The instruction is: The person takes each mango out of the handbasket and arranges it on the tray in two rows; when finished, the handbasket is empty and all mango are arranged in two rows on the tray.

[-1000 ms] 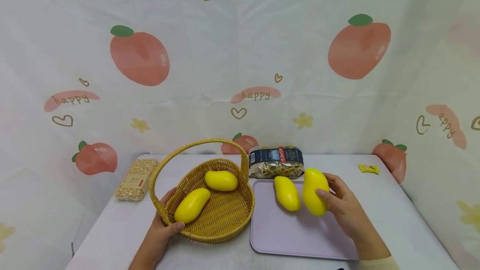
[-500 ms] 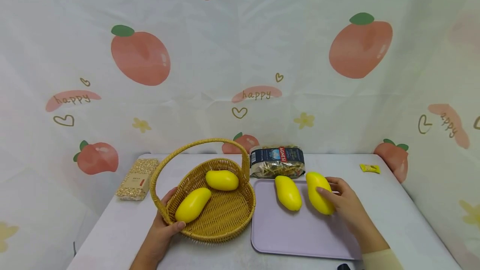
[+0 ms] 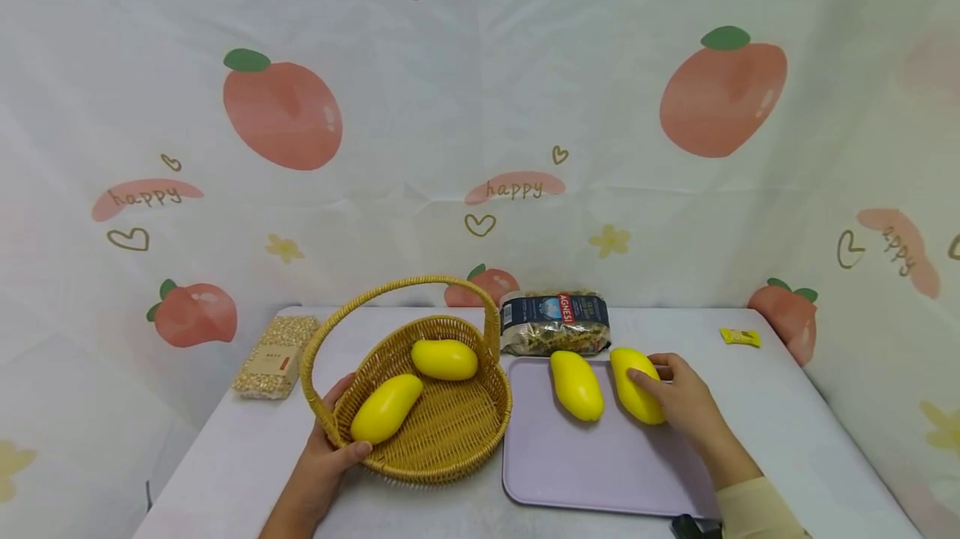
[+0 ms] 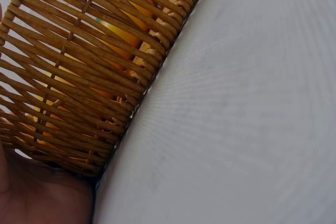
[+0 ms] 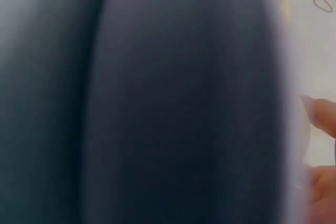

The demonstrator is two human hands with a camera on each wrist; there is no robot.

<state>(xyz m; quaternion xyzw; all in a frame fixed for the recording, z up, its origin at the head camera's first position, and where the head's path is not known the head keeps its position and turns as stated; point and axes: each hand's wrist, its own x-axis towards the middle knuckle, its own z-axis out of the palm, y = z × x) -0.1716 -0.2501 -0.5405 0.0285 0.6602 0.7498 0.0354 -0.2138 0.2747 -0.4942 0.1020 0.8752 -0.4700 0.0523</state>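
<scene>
In the head view, my left hand (image 3: 321, 471) grips the left side of a wicker basket (image 3: 453, 437), its thumb over the rim. Two yellow mangoes lie inside, one at the back (image 3: 444, 360) and one at the left (image 3: 386, 409). My right hand (image 3: 688, 404) holds another mango (image 3: 636, 387) between thumb and fingers at the right part of a lilac tray (image 3: 581, 468). A further mango (image 3: 576, 386) lies on the tray to its left. Up close in the left wrist view is the basket's woven wall (image 4: 79, 72). A dark blurred shape blocks most of the right wrist view.
Behind the tray lies a pasta bag (image 3: 555, 324). A pack of pale grains (image 3: 275, 358) is left of the basket, and a small yellow packet (image 3: 740, 336) at the far right. A black object (image 3: 686, 526) shows at the tray's front edge. A printed cloth (image 3: 405, 131) hangs behind the table.
My right hand has lowered its mango toward the tray and tilted it, so that its lower end points more to the right. The left hand and the basket have stayed in place.
</scene>
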